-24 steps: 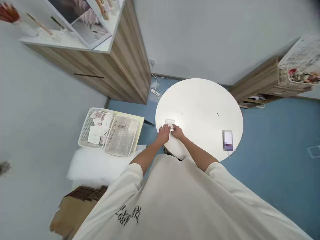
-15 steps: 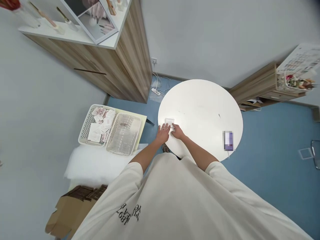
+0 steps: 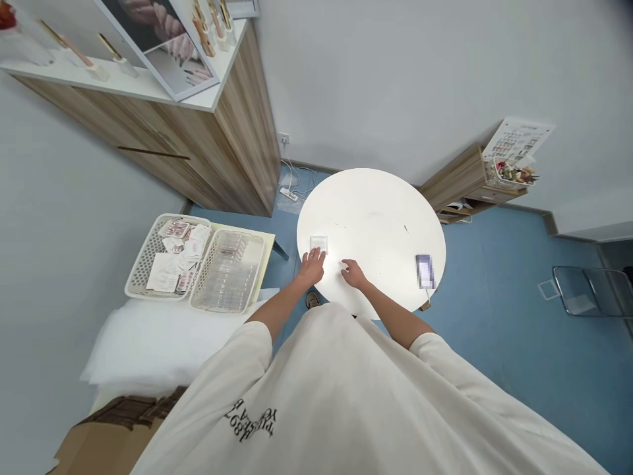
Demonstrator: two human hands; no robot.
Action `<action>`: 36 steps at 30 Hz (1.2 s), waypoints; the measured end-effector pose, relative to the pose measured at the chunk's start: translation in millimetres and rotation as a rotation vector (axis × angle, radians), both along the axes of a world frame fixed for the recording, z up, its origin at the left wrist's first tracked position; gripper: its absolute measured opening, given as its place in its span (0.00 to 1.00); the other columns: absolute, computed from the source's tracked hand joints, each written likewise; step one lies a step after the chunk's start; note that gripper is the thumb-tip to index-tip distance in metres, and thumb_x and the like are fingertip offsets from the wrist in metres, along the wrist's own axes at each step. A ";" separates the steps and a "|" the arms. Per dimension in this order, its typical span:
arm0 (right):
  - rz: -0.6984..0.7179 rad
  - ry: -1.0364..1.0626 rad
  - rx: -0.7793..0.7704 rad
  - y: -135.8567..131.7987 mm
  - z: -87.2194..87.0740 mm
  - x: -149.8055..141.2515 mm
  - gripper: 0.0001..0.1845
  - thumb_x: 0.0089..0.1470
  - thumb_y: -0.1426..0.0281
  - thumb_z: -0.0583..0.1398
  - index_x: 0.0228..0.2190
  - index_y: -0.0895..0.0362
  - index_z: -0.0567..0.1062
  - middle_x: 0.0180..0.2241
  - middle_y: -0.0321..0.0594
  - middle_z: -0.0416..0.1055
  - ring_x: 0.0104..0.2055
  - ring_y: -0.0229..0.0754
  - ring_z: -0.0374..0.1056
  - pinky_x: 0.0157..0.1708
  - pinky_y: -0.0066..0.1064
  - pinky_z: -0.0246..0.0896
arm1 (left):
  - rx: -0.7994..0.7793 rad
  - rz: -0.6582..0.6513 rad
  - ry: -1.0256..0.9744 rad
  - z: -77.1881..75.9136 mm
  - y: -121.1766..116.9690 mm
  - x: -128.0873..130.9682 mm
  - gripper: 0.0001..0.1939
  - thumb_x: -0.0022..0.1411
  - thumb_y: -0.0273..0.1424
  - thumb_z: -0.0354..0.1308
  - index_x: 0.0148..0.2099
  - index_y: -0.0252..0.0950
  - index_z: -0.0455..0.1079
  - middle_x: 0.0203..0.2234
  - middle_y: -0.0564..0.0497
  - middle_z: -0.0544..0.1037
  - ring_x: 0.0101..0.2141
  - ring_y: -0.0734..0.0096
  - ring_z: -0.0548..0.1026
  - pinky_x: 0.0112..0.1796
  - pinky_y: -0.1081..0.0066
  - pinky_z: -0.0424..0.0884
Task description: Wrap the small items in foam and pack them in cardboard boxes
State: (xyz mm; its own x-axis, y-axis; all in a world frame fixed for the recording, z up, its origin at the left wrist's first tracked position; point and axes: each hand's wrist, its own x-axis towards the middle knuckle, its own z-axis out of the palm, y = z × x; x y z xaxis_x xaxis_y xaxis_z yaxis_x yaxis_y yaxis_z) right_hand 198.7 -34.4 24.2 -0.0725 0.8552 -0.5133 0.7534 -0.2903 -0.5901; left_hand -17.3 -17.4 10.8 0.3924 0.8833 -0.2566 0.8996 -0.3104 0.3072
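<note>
On the white round table [image 3: 376,211] lies a small, flat, clear square case [image 3: 318,243], near the table's left edge. My left hand [image 3: 312,266] rests at the case's near side, fingers stretched out and touching its edge. To the right of it, apart from the case, my right hand [image 3: 353,274] is over the tabletop. Its index finger points out and the other fingers are partly curled, with nothing visible between them. The case's contents are too small to make out.
At left, a white basket [image 3: 133,274] holds cards and packets, beside another basket [image 3: 195,297] of clear cases. White wrap [image 3: 153,343] and cardboard [image 3: 103,442] lie nearer me. A blurred phone-like object [image 3: 425,271] with a cable sits at the table's right. A wooden cabinet [image 3: 242,145] stands behind.
My right hand has moved off the case to the right. My left hand stays at the case's near edge. The view has shifted, with more floor showing at right.
</note>
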 end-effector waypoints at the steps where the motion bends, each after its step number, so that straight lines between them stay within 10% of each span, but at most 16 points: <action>1: 0.002 -0.004 0.004 -2.8 2.1 3.4 0.28 0.61 0.71 0.56 0.62 0.60 0.67 0.65 0.53 0.59 0.53 0.47 0.72 0.56 0.36 0.67 | 0.002 0.005 -0.001 1.6 -5.4 1.5 0.35 0.65 0.26 0.49 0.73 0.32 0.51 0.72 0.37 0.51 0.71 0.49 0.48 0.67 0.47 0.47; 21: 0.169 0.080 0.225 -121.7 6.9 69.5 0.22 0.61 0.71 0.54 0.56 0.56 0.72 0.60 0.49 0.64 0.54 0.46 0.70 0.57 0.38 0.66 | 0.046 0.192 -0.028 30.0 -177.7 65.4 0.31 0.70 0.33 0.46 0.73 0.35 0.51 0.72 0.38 0.50 0.70 0.48 0.49 0.65 0.47 0.51; 36: 0.417 0.140 0.260 -176.1 14.0 7.9 0.21 0.62 0.69 0.55 0.55 0.56 0.74 0.58 0.48 0.67 0.53 0.45 0.71 0.55 0.36 0.66 | 0.017 0.431 0.036 43.5 -295.5 25.9 0.31 0.71 0.36 0.46 0.73 0.37 0.51 0.72 0.38 0.51 0.69 0.47 0.53 0.64 0.47 0.54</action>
